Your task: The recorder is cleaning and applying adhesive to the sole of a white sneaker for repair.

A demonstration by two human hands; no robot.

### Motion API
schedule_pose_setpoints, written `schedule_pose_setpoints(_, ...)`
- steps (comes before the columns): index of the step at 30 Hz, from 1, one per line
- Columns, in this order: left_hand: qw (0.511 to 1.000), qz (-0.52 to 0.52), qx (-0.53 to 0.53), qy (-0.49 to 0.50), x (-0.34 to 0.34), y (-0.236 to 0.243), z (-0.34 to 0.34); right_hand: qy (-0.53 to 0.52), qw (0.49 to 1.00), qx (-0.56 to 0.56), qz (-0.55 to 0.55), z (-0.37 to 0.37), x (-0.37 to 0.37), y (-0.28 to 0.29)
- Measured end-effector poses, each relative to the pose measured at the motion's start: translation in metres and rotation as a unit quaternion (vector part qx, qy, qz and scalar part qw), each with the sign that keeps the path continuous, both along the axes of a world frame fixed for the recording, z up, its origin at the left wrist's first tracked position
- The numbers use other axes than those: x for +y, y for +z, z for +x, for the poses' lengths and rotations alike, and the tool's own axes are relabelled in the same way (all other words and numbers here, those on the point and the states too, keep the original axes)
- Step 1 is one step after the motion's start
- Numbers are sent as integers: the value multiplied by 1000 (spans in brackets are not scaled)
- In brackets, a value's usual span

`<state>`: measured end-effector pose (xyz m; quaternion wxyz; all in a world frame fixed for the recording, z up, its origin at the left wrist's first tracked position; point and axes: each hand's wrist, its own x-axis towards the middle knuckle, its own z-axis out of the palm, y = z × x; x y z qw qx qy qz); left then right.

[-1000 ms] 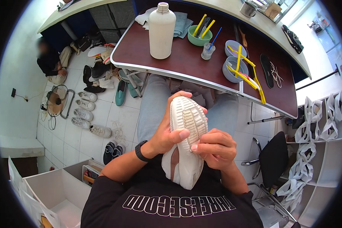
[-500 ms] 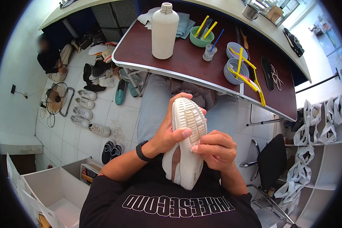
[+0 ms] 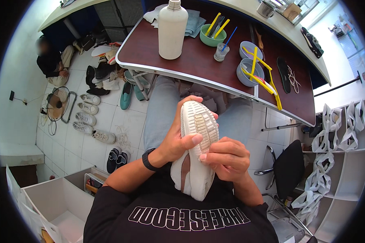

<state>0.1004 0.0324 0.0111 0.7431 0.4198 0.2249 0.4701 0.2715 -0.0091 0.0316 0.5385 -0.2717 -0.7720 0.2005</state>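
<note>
Holding a white sneaker [image 3: 196, 150] sole-up over your lap, below the desk [image 3: 190, 60]. Left hand [image 3: 176, 139] fingers wrap its side, thumb on the tread; right hand [image 3: 227, 156] fingers grip the other edge. Sole looks grimy, cleaning seems barely begun; white bottle [image 3: 172, 28] and brushes [image 3: 215, 26] sit untouched. Versus earlier: grip and shoe unchanged.

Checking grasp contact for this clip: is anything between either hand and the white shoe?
Nothing visible. The left hand and the right hand both grip the white shoe directly, sole up, over the lap.
</note>
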Motion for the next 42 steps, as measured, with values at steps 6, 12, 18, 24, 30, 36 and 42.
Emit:
schedule_pose_setpoints(6,1000,13,-4,0,0,0,-1,6,1000,23,-21,-1,0,-2)
schedule_pose_setpoints(12,1000,5,-13,-1,0,0,1,19,1000,5,0,1,0,2)
schedule_pose_setpoints(18,998,8,-61,-27,-1,-4,1,12,1000,4,0,-8,-2,7)
schedule_pose_setpoints(24,998,12,-50,-20,2,-5,-2,4,1000,-14,-5,1,-2,3)
schedule_pose_setpoints(30,1000,1,-21,-16,0,0,3,17,1000,-12,13,-6,-1,11)
schedule_pose_setpoints(36,1000,-2,-23,-9,-1,-3,2,4,1000,-17,-2,0,-2,7)
schedule_pose_setpoints(42,1000,4,-11,6,0,-2,0,3,999,-34,15,2,2,8)
